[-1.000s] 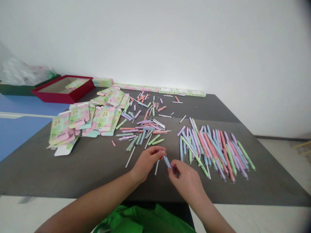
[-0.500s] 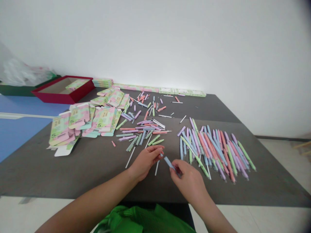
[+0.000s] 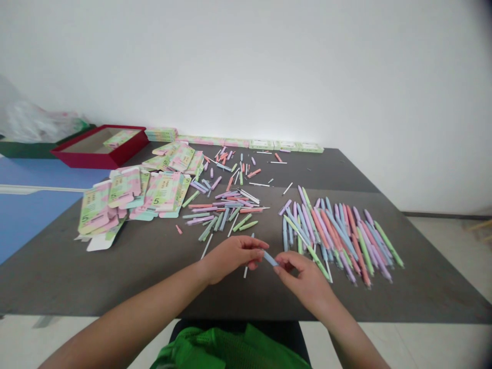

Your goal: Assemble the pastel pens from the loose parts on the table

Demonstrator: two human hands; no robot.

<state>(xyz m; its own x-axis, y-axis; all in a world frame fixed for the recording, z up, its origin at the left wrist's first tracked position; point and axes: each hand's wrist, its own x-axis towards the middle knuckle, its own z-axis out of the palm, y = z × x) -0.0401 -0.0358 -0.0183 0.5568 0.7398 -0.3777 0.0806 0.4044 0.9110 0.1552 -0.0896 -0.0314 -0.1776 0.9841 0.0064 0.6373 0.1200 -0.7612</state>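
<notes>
A pale blue pen barrel [image 3: 270,259] spans the gap between my hands, angled slightly downward to the right. My right hand [image 3: 302,277] pinches its lower end between thumb and fingers. My left hand [image 3: 232,253] closes around its upper end, and the fingers hide that end. A thin white refill [image 3: 245,271] lies on the table just below my left fingers. Loose pastel pen parts [image 3: 223,210] are scattered beyond my hands, and a bundle of assembled pastel pens [image 3: 338,241] lies to the right.
Printed pink-and-green flat cartons [image 3: 165,190] lie at the left of the dark grey table [image 3: 115,277], and more stand along the wall [image 3: 261,145]. A red box [image 3: 115,154] sits at the far left. A green mesh bag [image 3: 230,348] lies below the table edge.
My left hand has moved right, closer to my right hand, and now closes on the blue barrel's upper end. The barrel has swung flatter. The view has shifted slightly.
</notes>
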